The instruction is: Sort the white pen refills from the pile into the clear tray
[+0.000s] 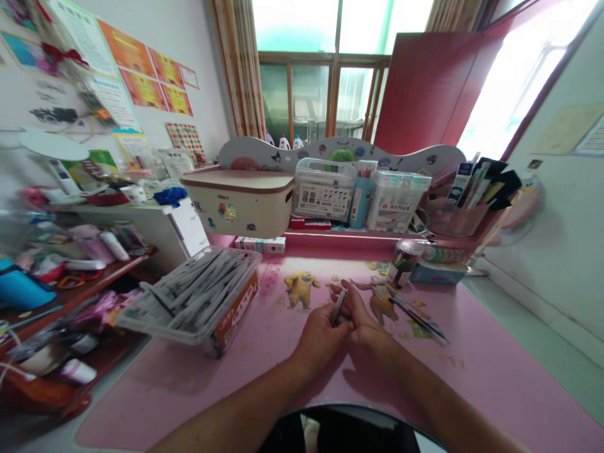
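You had the tub (234, 324) of grey pens (202, 289) standing to your left on the pink counter (179, 396), near your left forearm. To your right, loose slim sticks (419, 319) lay fanned just beside your right grip (365, 324), the closest things to get in its way. Behind them stood a clear canister (406, 259) and a blue box (438, 273). Along the raised back shelf, a cream lidded bin (238, 204), a clear handled case (324, 192), a blue pencil holder (360, 202), a clear marker case (399, 202) and a pink holder (455, 217) crammed with stationery closed off the far side. A white carton (260, 245) lay below the bin.

The slim grey pen-like item (338, 308) was tilted between your hands, above the middle of the counter, your left grip (317, 335) closed around it. Your right grip curled close against the left; with fingers overlapping and blurred, I couldn't tell whether it held the item too.

The tub was see-through plastic, rectangular and rimmed, with a brown printed side. The counter looked smooth and faintly glossy, printed with yellow cartoon bears (301, 289).
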The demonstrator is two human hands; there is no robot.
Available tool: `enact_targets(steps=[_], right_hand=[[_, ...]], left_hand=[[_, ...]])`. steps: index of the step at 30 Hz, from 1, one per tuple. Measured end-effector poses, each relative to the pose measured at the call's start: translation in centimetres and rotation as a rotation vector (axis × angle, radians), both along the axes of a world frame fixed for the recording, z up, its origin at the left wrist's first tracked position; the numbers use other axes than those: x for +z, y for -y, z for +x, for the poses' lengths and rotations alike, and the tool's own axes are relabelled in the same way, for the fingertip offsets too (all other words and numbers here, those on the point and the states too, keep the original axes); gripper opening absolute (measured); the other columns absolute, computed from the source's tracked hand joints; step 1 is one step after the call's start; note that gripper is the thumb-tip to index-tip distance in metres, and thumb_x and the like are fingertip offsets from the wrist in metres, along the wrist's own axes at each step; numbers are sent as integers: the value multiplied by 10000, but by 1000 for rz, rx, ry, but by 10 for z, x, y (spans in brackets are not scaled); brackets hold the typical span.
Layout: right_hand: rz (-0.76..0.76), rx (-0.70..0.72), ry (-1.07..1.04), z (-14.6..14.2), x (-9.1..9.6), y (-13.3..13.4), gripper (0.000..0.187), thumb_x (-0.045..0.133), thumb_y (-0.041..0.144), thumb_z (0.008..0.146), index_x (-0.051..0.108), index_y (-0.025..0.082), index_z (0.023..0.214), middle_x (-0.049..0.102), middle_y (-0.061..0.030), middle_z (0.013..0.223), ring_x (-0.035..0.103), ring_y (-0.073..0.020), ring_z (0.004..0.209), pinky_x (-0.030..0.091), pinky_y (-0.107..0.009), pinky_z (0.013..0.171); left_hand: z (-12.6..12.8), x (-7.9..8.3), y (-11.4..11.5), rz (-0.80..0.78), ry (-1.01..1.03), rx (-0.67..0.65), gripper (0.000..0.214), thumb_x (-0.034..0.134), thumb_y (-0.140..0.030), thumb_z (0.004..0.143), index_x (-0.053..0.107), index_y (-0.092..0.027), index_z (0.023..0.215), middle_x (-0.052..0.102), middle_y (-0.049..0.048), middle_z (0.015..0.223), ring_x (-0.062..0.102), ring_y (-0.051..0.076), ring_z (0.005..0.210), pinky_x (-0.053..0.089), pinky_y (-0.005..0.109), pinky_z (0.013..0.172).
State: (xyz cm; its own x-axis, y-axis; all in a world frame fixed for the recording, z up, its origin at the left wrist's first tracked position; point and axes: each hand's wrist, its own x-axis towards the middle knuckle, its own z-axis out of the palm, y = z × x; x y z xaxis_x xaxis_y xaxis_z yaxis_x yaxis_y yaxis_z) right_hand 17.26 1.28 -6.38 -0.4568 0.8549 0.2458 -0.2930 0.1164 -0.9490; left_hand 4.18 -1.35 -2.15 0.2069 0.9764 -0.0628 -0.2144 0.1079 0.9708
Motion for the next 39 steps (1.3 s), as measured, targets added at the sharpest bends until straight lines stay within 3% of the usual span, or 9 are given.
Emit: enact_targets(steps=[4,7,11,16,18,21,28,34,39], right_hand=[[38,-72,-17,-2,13,7,827,617,280,764,233,375,1490,279,-77,1577,330,-275,1429,268,-536,1141],[235,-268,208,1,25,15,678,553,330,898,232,328,1495,301,-110,1550,331,-268,1414,329,-519,1121],[464,-445,431,6,31,19,639,520,307,927,231,293,1497,366,-130,1492,398,-281,1349,418,-505,1063],[571,-582,500,9,28,15,637,529,261,898,279,268,1484,441,-142,1415,486,-293,1247,491,-479,971],[570,-612,508,8,26,13,612,536,251,887,322,258,1460,472,-142,1373,517,-288,1195,512,-461,926],[539,-617,517,7,25,12,561,535,249,881,372,238,1418,501,-144,1322,539,-280,1141,525,-449,885],[474,-576,498,8,26,13,544,535,248,877,392,234,1401,489,-153,1324,547,-270,1099,561,-414,808],[445,-572,496,8,23,11,543,542,244,870,396,240,1393,490,-149,1316,562,-261,1065,573,-399,774],[441,-572,502,8,24,12,557,553,227,858,396,249,1393,486,-149,1321,562,-256,1042,576,-395,755]], left_hand=[[-11,16,-3,166,-86,-35,60,618,-162,720,666,-151,755,659,34,757,590,166,735,454,270,706],[-24,42,-1,268,-208,-19,88,628,-211,770,671,-161,829,649,25,751,575,157,700,453,257,671],[-52,82,12,387,-417,42,131,629,-303,825,685,-198,878,645,11,724,572,151,656,440,241,612],[-113,133,15,556,-940,180,191,598,-379,833,693,-218,866,649,-13,648,564,157,587,411,261,581],[-140,152,2,566,-1147,242,233,572,-408,836,696,-215,875,684,4,703,601,182,637,419,280,610],[-172,169,-28,528,-1454,160,274,538,-404,844,702,-199,923,721,52,777,637,226,704,426,314,647],[-193,165,-85,501,-1881,-98,302,501,-333,851,720,-173,985,746,136,951,679,293,881,471,332,732],[-184,156,-99,476,-1973,-121,302,528,-260,836,732,-154,1032,737,177,1016,672,327,938,486,399,819],[-177,153,-100,480,-2004,-122,311,519,-234,832,745,-191,1042,733,181,1033,669,339,949,492,395,791]])
